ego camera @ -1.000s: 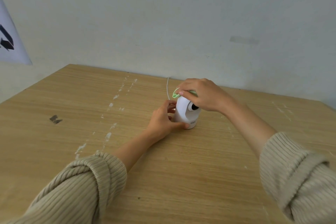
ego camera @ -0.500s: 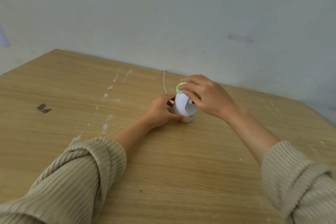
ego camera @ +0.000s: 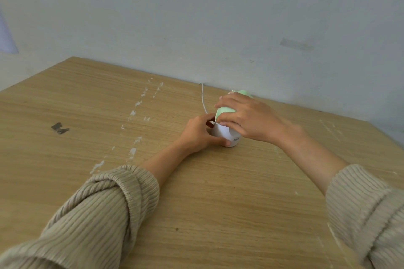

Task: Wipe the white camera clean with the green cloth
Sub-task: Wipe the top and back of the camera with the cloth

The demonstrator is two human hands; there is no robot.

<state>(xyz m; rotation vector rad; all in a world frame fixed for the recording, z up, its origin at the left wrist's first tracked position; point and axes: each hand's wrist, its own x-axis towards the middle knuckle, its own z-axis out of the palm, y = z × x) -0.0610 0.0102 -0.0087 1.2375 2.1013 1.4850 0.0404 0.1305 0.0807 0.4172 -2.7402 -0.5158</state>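
Observation:
A small white camera (ego camera: 225,134) stands upright on the wooden table (ego camera: 196,192), near the far edge. My left hand (ego camera: 196,133) grips its base from the left side. My right hand (ego camera: 247,118) covers the camera's top and front and presses a green cloth (ego camera: 224,111) against it. The cloth shows between my fingers and above my knuckles. The camera's lens is hidden under my right hand. A thin white cable (ego camera: 203,98) runs from behind the camera toward the wall.
White scuff marks (ego camera: 140,116) run in a line across the table, left of the camera. A dark stain (ego camera: 59,128) lies further left. A grey-white wall (ego camera: 196,17) rises right behind the table's far edge.
My right hand has slid down over the camera's front with the cloth, now covering the lens. More green cloth shows on top. My left hand stays on the base.

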